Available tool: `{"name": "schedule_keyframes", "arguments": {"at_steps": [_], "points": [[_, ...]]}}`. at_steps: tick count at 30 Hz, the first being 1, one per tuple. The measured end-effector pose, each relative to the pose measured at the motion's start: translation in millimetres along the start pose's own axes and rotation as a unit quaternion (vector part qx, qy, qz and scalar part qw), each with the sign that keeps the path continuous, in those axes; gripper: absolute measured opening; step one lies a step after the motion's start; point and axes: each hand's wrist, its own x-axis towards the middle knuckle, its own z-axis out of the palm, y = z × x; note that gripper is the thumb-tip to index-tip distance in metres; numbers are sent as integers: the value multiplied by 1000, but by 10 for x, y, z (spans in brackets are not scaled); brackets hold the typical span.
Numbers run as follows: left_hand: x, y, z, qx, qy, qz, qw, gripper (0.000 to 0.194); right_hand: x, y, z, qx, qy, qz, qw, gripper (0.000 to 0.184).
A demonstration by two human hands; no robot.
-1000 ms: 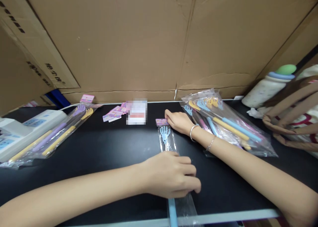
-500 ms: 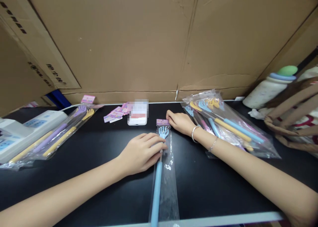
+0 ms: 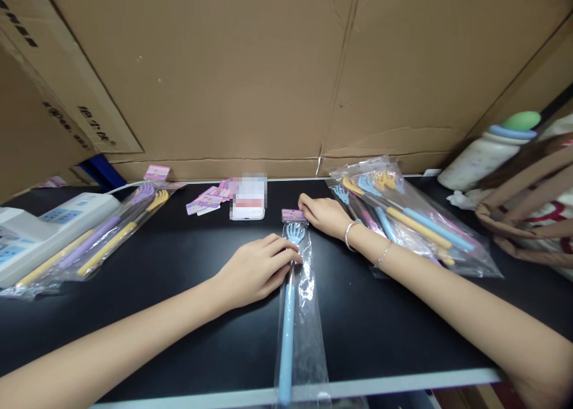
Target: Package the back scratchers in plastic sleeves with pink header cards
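Observation:
A light blue back scratcher (image 3: 287,337) lies lengthwise in front of me inside a clear plastic bag (image 3: 311,325). Its claw head points away from me, and its handle end reaches over the table's front edge. My left hand (image 3: 262,268) bends its fingers over the thin metal rod just below the claw, and its thumb is mostly hidden. At the bag's top is a pink and purple header card (image 3: 293,215). The curled fingers of my right hand (image 3: 326,216) close on the card's right end, their tips partly out of sight.
Bagged back scratchers in several colours lie at right (image 3: 416,224) and at left (image 3: 107,236), beside a white power strip (image 3: 67,221). Loose cards (image 3: 206,201) and a phone (image 3: 248,209) lie at the back. A bottle (image 3: 483,158) and a bag (image 3: 528,206) stand far right.
The bagged back scratcher's lower end has swung slightly to the right. Both hands keep nearly the same places, and the whole view has shifted a little.

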Motion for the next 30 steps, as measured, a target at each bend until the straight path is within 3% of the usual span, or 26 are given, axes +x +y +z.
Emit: {"name": "schedule_keyframes", "arguments": {"at_steps": [30], "points": [[6,-8,-11,-16,-2,-4,1000,24,1,-2,18,-2,-2,-3,1000,24]]}}
